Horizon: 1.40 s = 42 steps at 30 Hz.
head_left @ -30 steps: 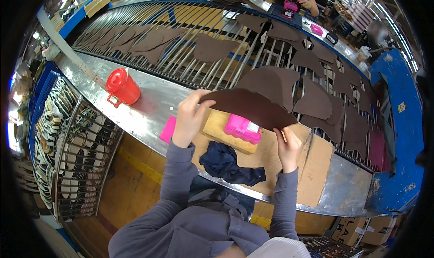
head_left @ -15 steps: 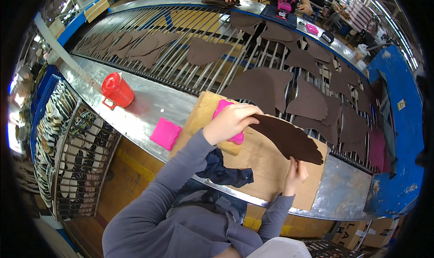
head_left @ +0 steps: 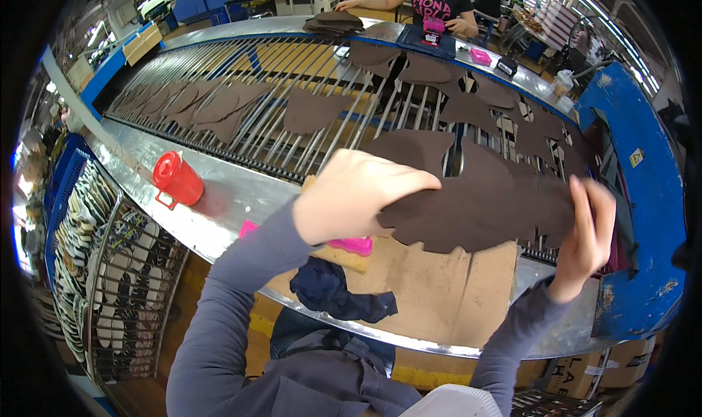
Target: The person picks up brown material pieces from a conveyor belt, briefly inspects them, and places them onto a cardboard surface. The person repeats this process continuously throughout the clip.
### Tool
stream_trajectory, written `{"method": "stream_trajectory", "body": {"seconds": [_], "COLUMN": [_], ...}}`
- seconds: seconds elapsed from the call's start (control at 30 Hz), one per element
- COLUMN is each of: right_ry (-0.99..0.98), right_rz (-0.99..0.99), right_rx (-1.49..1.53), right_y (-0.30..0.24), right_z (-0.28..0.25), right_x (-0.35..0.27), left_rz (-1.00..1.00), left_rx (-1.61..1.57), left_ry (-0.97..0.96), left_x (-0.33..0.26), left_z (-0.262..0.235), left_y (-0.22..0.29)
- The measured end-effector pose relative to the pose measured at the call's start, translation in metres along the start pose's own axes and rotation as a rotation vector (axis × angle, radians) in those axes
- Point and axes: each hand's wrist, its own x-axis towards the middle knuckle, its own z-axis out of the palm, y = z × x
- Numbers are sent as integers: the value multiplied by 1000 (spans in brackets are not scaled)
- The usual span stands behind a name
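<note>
Our left hand [head_left: 358,198] was clamped on the upper edge of a dark brown piece [head_left: 475,212], near its left end, with the back of the hand turned upward, while our right hand [head_left: 591,230] was closed on the right end. Between them we held the piece raised and spread wide, its notched lower edge toward us, over the cardboard [head_left: 439,289] and the near side of the roller conveyor [head_left: 342,141], so that it hid some of what lay behind it. Just below our left hand we saw a pink object [head_left: 355,246], partly covered, on a yellow block [head_left: 344,258]; a second pink object [head_left: 248,228] showed only its edge beyond our sleeve. Crumpled dark blue cloth [head_left: 329,289] lay near the front edge of the metal desk [head_left: 227,201], and farther left stood a red lidded container [head_left: 179,179], well apart from our hands. Across the conveyor's bars we had many brown pieces [head_left: 314,111], several of them overlapping. On the far side a co-worker's hand [head_left: 347,5] was just beside a stack of brown sheets [head_left: 333,24]. To our left stood a wire cart [head_left: 128,300] packed with shoe soles, and to our right a blue metal housing [head_left: 643,198] with worn paint.
</note>
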Motion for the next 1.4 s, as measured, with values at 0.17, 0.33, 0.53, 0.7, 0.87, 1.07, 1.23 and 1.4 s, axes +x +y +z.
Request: {"method": "stream_trajectory", "body": {"seconds": [0.17, 0.33, 0.53, 0.7, 0.87, 1.07, 1.23, 1.4], "right_ry": [63, -472, 65, 38, -59, -257, -304, -431], "right_rz": [25, 790, 1403, 1416, 1387, 1488, 1530, 1524], "right_rx": [-139, 1190, 1601, 1392, 1180, 973, 761, 597], "right_y": [-19, -90, -92, -56, 0, 34, 48, 45], "right_z": [72, 136, 257, 302, 357, 414, 435, 441], "right_x": [73, -12, -31, -57, -101, -153, -177, -186], "left_rz": [-633, -784, -888, -1033, -1124, -1244, -1378, -1410], "left_rx": [-730, -1149, -1461, -1634, -1558, -1269, -1244, -1264], "left_ry": [343, 543, 445, 352, 423, 163, 144, 124], "left_x": [0, 10, -9, -8, -36, -41, -34, -42], "left_z": [-11, 19, 82, 110, 147, 198, 224, 225], "left_y": [-41, -102, -145, -193, -293, -324, -319, -324]}}
